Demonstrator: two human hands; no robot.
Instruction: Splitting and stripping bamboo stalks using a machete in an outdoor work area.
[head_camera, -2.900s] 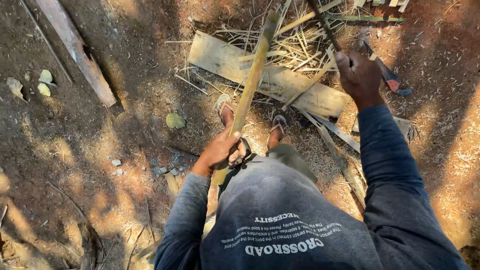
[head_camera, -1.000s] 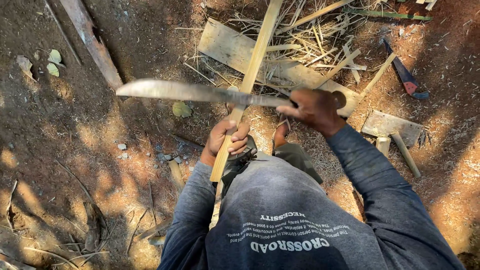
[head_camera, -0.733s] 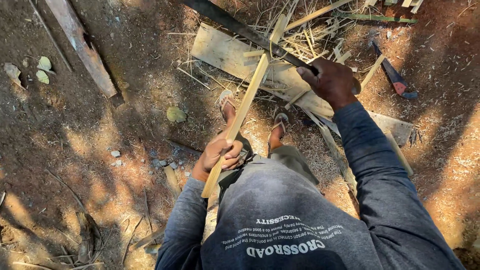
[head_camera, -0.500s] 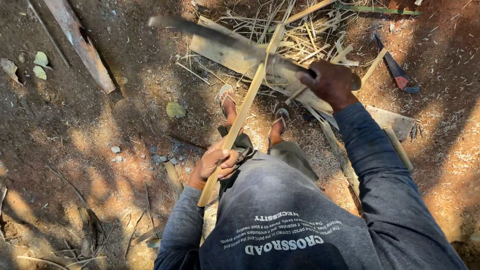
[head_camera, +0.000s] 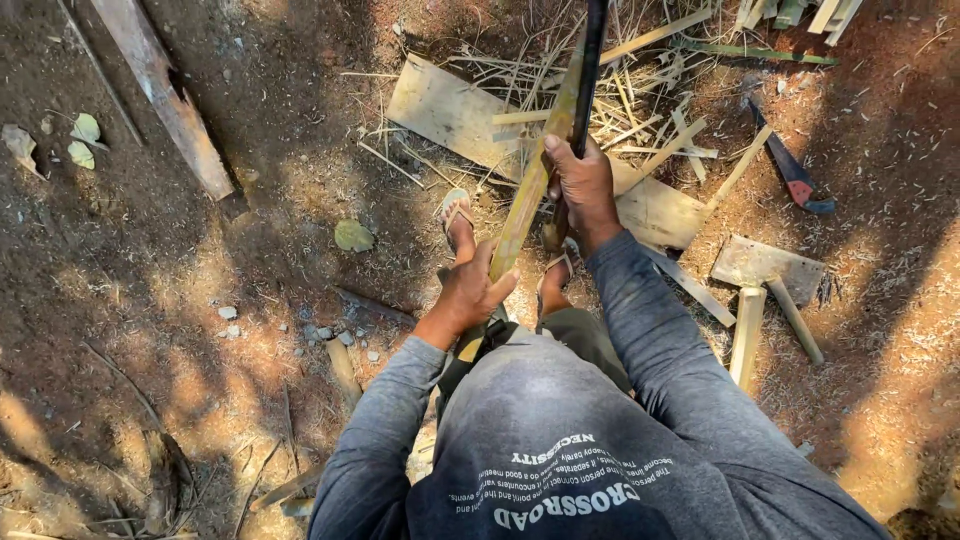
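While the dark blade (head_camera: 590, 70) runs out of view at the top edge, the right hand (head_camera: 583, 185) has its fingers closed on its hidden handle, the left hand (head_camera: 470, 295) grips 1 bamboo strip (head_camera: 535, 175) slanting over 2 sandalled feet (head_camera: 458, 222) on dirt ground (head_camera: 150, 300).

You stand on bare dirt ground (head_camera: 150, 330). A flat board (head_camera: 460, 115) lies ahead among split bamboo strips (head_camera: 650, 100). A long plank (head_camera: 165, 95) lies toward the left edge, a wooden mallet (head_camera: 760, 290) right.
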